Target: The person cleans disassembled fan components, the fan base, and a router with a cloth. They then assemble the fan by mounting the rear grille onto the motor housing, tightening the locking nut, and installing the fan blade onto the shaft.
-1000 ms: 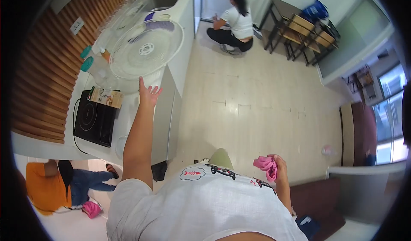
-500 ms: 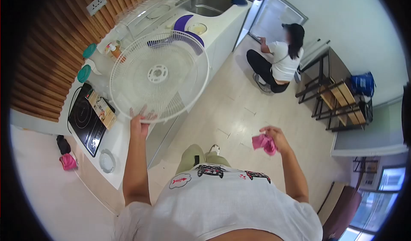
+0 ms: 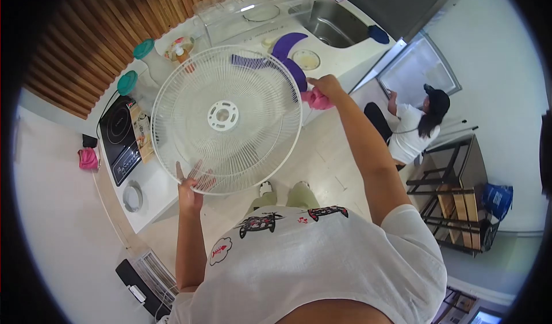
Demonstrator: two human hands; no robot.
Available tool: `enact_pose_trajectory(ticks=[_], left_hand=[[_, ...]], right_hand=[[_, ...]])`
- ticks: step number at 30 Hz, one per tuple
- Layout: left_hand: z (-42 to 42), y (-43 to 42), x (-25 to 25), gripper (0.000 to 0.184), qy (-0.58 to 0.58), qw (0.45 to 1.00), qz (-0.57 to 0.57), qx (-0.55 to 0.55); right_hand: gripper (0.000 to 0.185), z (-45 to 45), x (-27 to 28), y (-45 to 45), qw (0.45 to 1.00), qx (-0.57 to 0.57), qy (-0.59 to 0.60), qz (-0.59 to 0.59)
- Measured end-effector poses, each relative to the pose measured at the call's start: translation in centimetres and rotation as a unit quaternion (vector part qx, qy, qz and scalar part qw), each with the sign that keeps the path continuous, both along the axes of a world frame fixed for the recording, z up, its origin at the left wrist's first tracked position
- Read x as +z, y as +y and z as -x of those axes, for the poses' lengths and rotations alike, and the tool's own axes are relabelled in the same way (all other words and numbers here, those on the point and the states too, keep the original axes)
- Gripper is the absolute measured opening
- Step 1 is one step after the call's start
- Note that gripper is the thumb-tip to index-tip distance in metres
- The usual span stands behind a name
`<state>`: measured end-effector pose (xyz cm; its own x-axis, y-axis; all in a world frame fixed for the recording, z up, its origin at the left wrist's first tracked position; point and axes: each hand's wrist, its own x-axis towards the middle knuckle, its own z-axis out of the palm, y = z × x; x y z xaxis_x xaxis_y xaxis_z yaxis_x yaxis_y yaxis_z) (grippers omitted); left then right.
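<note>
A round white fan grille [image 3: 223, 151] is held up over the counter by my left hand [image 3: 192, 189], whose fingers wrap its lower rim. My right hand [image 3: 326, 88] grips a pink cloth [image 3: 317, 99] beside the right rim of the grille. Purple fan blades [image 3: 287, 46] lie on the counter [image 3: 155, 186] behind the grille, partly seen through its wires. A small round dish [image 3: 306, 60] stands just right of the blades.
A steel sink [image 3: 333, 25] is at the back right. On the left are a black induction cooker [image 3: 119, 145], teal-lidded jars [image 3: 127, 83] and a glass dish [image 3: 133, 198]. A person [image 3: 414, 122] crouches by an open fridge door [image 3: 420, 71]. Stacked chairs [image 3: 460, 209] stand at right.
My left hand has reached the grille and taken hold of its rim. My right hand has moved up and forward to the grille's right side with the pink cloth. The view has turned.
</note>
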<state>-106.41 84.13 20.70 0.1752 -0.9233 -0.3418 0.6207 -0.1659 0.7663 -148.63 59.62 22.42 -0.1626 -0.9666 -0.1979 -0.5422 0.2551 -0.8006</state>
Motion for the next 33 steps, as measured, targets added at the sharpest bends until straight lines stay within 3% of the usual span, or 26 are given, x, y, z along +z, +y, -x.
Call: enact_pose_trajectory(ticks=[4, 6, 8, 9, 10, 12, 13, 15, 17, 21, 24, 28, 33], left_hand=[[2.4, 0.7, -1.7, 0.089, 0.008, 0.998, -0.024, 0.059], [4.6, 1.7, -1.3, 0.089, 0.005, 0.995, -0.043, 0.095], [6.3, 1.3, -0.8, 0.090, 0.006, 0.991, -0.055, 0.124], [6.8, 1.6, -1.0, 0.090, 0.006, 0.990, -0.045, 0.136], [7.5, 1.7, -1.0, 0.090, 0.005, 0.989, -0.034, 0.147], [9.1, 1.8, -0.2, 0.090, 0.005, 0.984, -0.029, 0.174], [9.8, 1.7, 0.1, 0.090, 0.001, 0.983, -0.021, 0.183], [10.6, 1.4, -0.6, 0.090, 0.015, 0.980, -0.003, 0.198], [11.2, 0.9, -1.6, 0.091, 0.031, 0.977, 0.019, 0.210], [11.4, 0.0, -2.6, 0.091, 0.012, 0.976, -0.007, 0.217], [12.2, -0.6, -3.3, 0.092, 0.018, 0.973, -0.021, 0.230], [12.6, -1.1, -3.1, 0.092, 0.013, 0.968, -0.031, 0.248], [12.5, -1.0, -2.6, 0.091, 0.009, 0.969, -0.036, 0.244]], right_hand=[[0.039, -1.4, -3.0, -4.2, 0.997, -0.007, 0.042, -0.060], [0.032, -0.8, -5.3, -6.1, 0.994, 0.054, -0.020, -0.091], [0.026, -0.1, -6.0, -6.3, 0.971, 0.080, -0.218, -0.058], [0.016, 0.1, -5.8, -6.5, 0.966, 0.107, -0.233, -0.033], [0.016, 0.5, -5.4, -6.6, 0.964, 0.123, -0.231, -0.040], [0.016, 1.3, -4.1, -6.8, 0.970, 0.159, -0.142, 0.116], [0.016, 2.1, -3.1, -6.8, 0.969, 0.171, -0.143, 0.110], [0.016, 3.8, -0.6, -6.4, 0.960, 0.167, -0.023, 0.224], [0.018, 5.4, 2.4, -5.0, 0.951, 0.139, 0.022, 0.276], [0.016, 7.9, 5.9, -3.3, 0.953, 0.103, -0.018, 0.284], [0.012, 8.8, 7.0, -2.5, 0.961, 0.148, -0.113, 0.203], [0.011, 3.3, 6.1, -0.7, 0.915, 0.302, -0.253, 0.091], [0.010, -2.7, 3.7, 0.0, 0.891, 0.429, -0.144, -0.020]])
